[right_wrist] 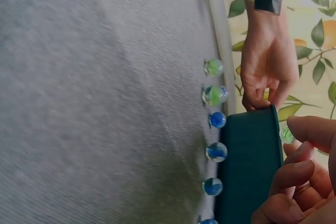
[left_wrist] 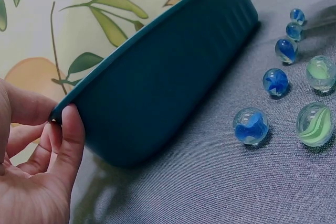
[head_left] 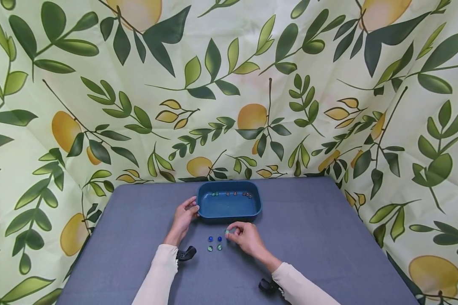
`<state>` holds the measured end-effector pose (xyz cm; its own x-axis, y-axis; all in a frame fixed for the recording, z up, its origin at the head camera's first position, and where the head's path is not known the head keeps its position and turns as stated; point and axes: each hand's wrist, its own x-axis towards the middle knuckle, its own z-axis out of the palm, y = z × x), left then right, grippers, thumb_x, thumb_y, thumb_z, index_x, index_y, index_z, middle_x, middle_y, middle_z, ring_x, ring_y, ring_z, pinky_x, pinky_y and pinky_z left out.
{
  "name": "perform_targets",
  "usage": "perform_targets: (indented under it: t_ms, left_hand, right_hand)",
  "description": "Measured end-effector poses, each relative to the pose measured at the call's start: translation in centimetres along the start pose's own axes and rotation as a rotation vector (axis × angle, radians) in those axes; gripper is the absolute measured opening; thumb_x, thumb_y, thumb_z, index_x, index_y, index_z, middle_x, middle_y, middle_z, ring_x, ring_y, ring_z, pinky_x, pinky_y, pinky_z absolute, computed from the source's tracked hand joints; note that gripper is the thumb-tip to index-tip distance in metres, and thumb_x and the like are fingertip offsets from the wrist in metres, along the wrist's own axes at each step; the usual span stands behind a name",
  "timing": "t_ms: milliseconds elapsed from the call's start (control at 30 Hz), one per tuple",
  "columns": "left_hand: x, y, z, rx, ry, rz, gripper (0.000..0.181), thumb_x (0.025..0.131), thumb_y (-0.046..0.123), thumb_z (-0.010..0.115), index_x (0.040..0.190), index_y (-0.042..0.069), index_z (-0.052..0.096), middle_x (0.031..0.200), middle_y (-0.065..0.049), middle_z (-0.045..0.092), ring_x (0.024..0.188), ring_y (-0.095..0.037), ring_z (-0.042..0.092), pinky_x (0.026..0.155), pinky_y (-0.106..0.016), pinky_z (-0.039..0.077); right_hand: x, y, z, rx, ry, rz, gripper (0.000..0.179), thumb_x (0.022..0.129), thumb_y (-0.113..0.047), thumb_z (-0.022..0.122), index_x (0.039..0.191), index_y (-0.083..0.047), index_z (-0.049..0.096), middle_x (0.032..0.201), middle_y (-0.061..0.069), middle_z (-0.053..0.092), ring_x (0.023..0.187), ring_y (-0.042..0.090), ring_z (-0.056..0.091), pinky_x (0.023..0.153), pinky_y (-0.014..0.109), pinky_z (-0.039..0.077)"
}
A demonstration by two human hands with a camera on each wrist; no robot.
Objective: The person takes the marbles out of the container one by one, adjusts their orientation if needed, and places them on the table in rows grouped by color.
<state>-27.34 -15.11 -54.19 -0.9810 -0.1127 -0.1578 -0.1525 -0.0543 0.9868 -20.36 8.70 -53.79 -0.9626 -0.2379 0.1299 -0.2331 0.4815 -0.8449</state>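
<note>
A teal rectangular tray (head_left: 229, 219) stands at the back of the table. My left hand (head_left: 183, 218) grips its rim at the left end; in the left wrist view the thumb and fingers (left_wrist: 72, 135) pinch the edge. My right hand (head_left: 248, 238) pinches a green glass marble (head_left: 227, 231) between thumb and fingers, in the air just in front of the tray. On the cloth below lie blue marbles (head_left: 210, 239) in a row, with two green marbles (head_left: 210, 248) in front. The right hand hides part of the blue row in the head view.
Inside the tray, along the back, sit green marbles (head_left: 215, 194) at left and reddish marbles (head_left: 235, 193) further right. A grey cloth (head_left: 301, 228) covers the table. Fabric printed with fruit and leaves (head_left: 229, 127) hangs behind and at the sides.
</note>
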Motion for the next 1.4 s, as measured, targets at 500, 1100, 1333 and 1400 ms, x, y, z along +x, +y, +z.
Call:
perform_targets:
  t_ms: [500, 1100, 1333, 1400]
  left_hand:
    - [0.2, -0.1, 0.0, 0.009, 0.000, -0.016, 0.045, 0.095, 0.002, 0.057, 0.140, 0.002, 0.051, 0.117, -0.013, 0.048, 0.084, -0.013, 0.054, 0.073, -0.025, 0.053]
    - [0.2, -0.1, 0.0, 0.009, 0.009, -0.017, 0.044, 0.095, 0.001, 0.057, 0.139, 0.003, 0.052, 0.114, -0.011, 0.049, 0.084, -0.014, 0.053, 0.070, -0.023, 0.052]
    - [0.1, 0.0, 0.0, 0.013, 0.005, -0.014, 0.044, 0.095, 0.001, 0.057, 0.139, 0.002, 0.052, 0.114, -0.011, 0.049, 0.085, -0.014, 0.053, 0.072, -0.024, 0.052]
    - [0.1, -0.1, 0.0, 0.017, 0.004, -0.010, 0.045, 0.095, 0.001, 0.057, 0.140, 0.002, 0.051, 0.114, -0.011, 0.049, 0.085, -0.014, 0.053, 0.071, -0.024, 0.052]
  right_hand:
    - [-1.4, 1.3, 0.9, -0.007, -0.039, 0.042, 0.011, 0.081, -0.018, 0.079, 0.088, -0.012, 0.073, 0.062, -0.010, 0.053, 0.053, -0.002, 0.043, 0.048, 0.016, 0.036]
    - [-1.8, 2.1, 0.9, -0.039, -0.084, 0.073, 0.009, 0.081, -0.017, 0.079, 0.088, -0.013, 0.075, 0.061, -0.011, 0.052, 0.052, -0.001, 0.043, 0.049, 0.017, 0.034]
    - [-1.8, 2.1, 1.0, -0.061, -0.086, 0.088, 0.011, 0.081, -0.017, 0.079, 0.089, -0.012, 0.075, 0.061, -0.011, 0.052, 0.052, 0.000, 0.043, 0.048, 0.017, 0.034]
    - [-1.8, 2.1, 1.0, -0.076, -0.083, 0.083, 0.011, 0.080, -0.018, 0.079, 0.089, -0.013, 0.075, 0.062, -0.011, 0.052, 0.052, 0.000, 0.043, 0.048, 0.017, 0.035]
